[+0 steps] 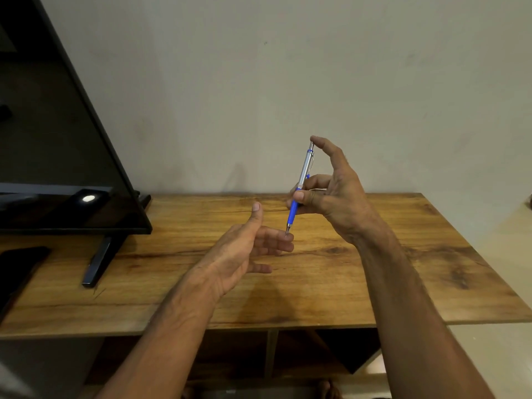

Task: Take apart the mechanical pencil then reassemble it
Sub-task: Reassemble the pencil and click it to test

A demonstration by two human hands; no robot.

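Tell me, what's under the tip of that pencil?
The pencil, held upright by the right hand, points its tip at a finger of the open left hand. Below lies the wooden table. Whether tip and finger actually touch is unclear.

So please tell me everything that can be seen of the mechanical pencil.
The mechanical pencil looks fully assembled: a silver upper barrel with a metal clip, a blue grip below, a metal cone tip and a small push cap on top. It stands nearly upright, slightly tilted, above the wooden table. The right hand pinches it at the grip, index finger on the cap. Its tip meets a fingertip of the open left hand.
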